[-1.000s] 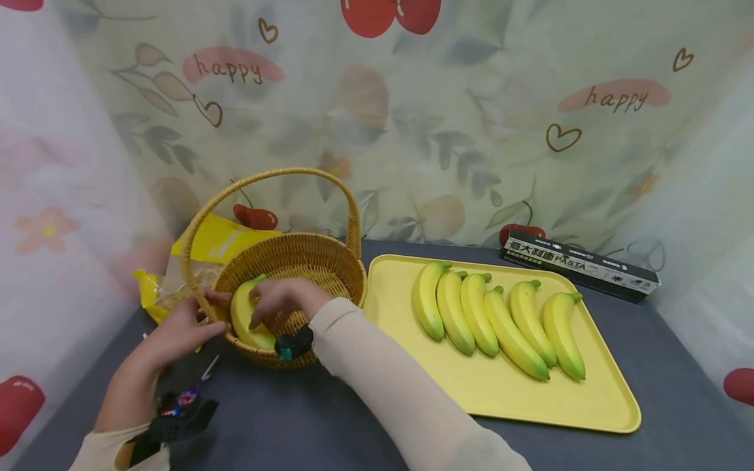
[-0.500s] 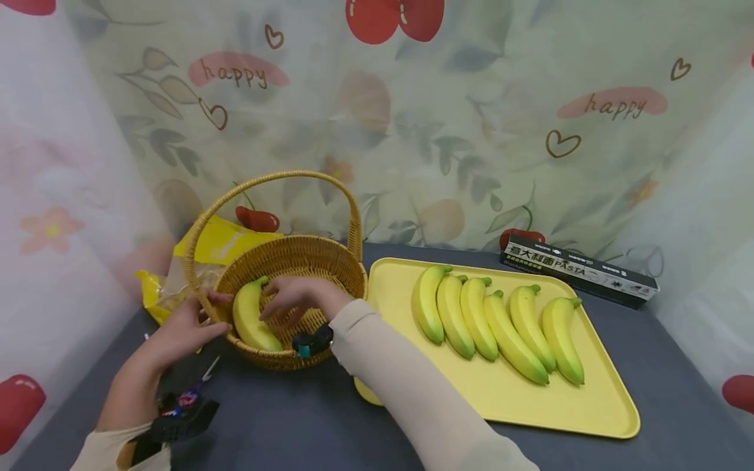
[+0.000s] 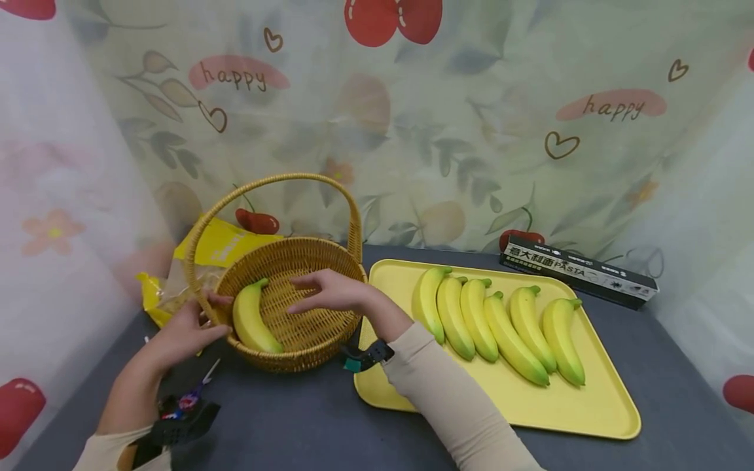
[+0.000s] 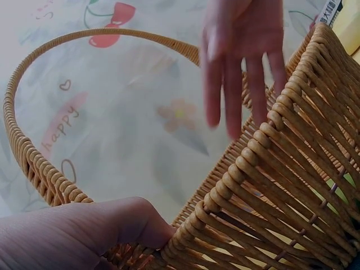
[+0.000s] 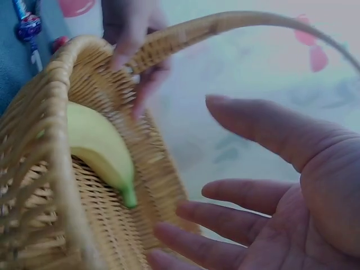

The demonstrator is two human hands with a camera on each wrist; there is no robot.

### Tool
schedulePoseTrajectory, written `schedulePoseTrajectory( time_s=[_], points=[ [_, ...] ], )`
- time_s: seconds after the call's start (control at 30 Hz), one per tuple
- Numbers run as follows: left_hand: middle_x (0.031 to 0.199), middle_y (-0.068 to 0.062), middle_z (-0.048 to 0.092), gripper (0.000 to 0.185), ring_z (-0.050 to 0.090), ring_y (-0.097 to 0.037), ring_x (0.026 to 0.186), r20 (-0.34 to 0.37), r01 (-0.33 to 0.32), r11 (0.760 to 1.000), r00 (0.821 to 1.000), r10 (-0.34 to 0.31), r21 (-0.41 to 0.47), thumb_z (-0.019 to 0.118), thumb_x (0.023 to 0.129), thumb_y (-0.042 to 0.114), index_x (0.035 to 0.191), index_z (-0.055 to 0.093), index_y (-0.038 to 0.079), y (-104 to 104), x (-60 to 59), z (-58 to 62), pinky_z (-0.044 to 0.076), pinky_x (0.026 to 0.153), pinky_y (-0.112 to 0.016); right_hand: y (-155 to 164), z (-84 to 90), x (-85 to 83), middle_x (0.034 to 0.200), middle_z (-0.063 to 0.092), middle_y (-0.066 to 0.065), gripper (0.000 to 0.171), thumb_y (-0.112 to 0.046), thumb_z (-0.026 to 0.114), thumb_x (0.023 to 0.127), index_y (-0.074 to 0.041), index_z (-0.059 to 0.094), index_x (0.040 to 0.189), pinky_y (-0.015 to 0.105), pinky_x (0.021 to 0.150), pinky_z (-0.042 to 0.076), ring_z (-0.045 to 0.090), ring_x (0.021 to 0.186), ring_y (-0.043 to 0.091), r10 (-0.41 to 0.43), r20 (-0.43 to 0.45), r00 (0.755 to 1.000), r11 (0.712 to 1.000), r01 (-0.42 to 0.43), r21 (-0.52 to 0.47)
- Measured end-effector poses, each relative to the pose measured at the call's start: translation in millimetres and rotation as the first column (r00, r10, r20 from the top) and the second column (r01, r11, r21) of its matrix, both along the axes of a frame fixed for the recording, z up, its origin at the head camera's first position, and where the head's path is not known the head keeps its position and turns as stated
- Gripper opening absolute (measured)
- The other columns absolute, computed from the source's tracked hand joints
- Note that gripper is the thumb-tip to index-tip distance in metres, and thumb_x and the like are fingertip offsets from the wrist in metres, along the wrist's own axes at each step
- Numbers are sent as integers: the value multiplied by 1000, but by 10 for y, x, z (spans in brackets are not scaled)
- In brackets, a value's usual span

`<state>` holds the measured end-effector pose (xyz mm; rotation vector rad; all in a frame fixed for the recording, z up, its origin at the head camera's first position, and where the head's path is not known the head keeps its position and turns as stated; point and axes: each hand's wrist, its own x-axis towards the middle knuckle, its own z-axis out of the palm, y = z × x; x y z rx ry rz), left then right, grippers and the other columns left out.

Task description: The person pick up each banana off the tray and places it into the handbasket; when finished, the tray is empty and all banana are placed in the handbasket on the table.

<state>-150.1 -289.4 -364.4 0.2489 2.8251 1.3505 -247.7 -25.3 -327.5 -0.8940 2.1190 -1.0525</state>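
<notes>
A wicker basket [image 3: 306,360] with a tall arched handle stands at the left. Inside it, against the left wall, lies one yellow banana [image 3: 252,320] with a green stem, also plain in the right wrist view. My left hand [image 3: 187,327] grips the basket's left rim by the foot of the handle, thumb on the near side. Over the right part of the basket hovers my right hand [image 3: 332,292], its fingers extended and apart from the banana. In the right wrist view that hand's palm [image 5: 292,225] shows, holding nothing.
Several bananas [image 3: 521,337] lie in a row on a yellow tray [image 3: 406,392] right of the basket. A black pasta box [image 3: 580,271] sits behind the tray. Behind the basket is a yellow bag [image 3: 218,245]; a wrapped lollipop [image 3: 190,398] lies near my left wrist.
My right hand has let go of the banana, leaving it in the basket, and moved right toward the tray while its fingers spread. My left hand stays on the rim.
</notes>
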Motion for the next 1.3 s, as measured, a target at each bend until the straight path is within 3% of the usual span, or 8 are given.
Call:
schedulePoseTrajectory(
  time_s=[0.33,0.57,0.7,0.77,0.93,1.0,1.17,1.3],
  points=[
    [127,-31,47,42,37,-53,123,15,-4,1000,1000,4,-17,59,89,8,123,42,-10,11,8,14,39,96,-60,755,-97,102,149,37,6,63,-26,62,89,-13,34,144,40,110,34,36,136,22,-106,12,994,984,106,-145],
    [125,-30,48,42,41,-53,120,8,-7,1000,1000,7,-28,59,89,8,123,42,-9,15,5,3,45,90,-51,1164,-200,119,150,34,9,63,-26,63,89,-11,34,144,47,109,33,32,138,28,-280,49,959,929,284,-240],
    [125,-30,47,43,38,-54,122,11,-4,1000,1000,5,-12,59,89,8,123,41,-10,16,1,6,40,94,-60,1288,-314,103,150,33,10,64,-29,63,89,-12,35,144,48,110,31,30,138,31,-415,20,909,889,410,-202],
    [125,-31,47,42,37,-53,123,8,0,1000,1000,0,-5,59,89,7,123,41,-10,14,-5,10,37,96,-63,1334,-378,91,150,32,10,64,-31,64,88,-13,36,143,49,110,31,28,139,32,-497,7,868,852,490,-182],
    [126,-31,48,42,39,-54,121,5,5,1000,1000,-4,-19,59,89,7,123,42,-10,-2,-19,4,44,91,-52,1402,-543,28,149,33,14,61,-28,65,88,-12,40,141,48,111,31,27,139,34,-646,-8,763,749,633,-194],
    [126,-31,48,42,39,-55,121,3,3,1000,1000,-3,-22,59,89,8,123,42,-10,-10,-20,-1,45,90,-51,1408,-602,2,149,33,16,61,-26,65,87,-8,41,140,47,111,30,27,139,34,-671,-38,741,731,651,-203],
    [125,-32,47,42,37,-53,123,-5,11,1000,1000,-11,7,60,88,6,122,42,-11,-18,-20,-11,35,96,-65,1378,-716,-16,148,34,16,62,-20,67,85,-4,42,139,47,113,26,26,139,32,-706,-110,699,704,679,-207],
    [125,-33,46,42,35,-51,125,-6,18,1000,1000,-18,24,60,88,5,121,41,-12,-13,-21,-14,29,96,-69,1354,-791,-20,149,32,18,59,-12,67,84,-2,43,137,49,111,28,26,139,34,-704,-179,688,710,674,-205]
  ],
)
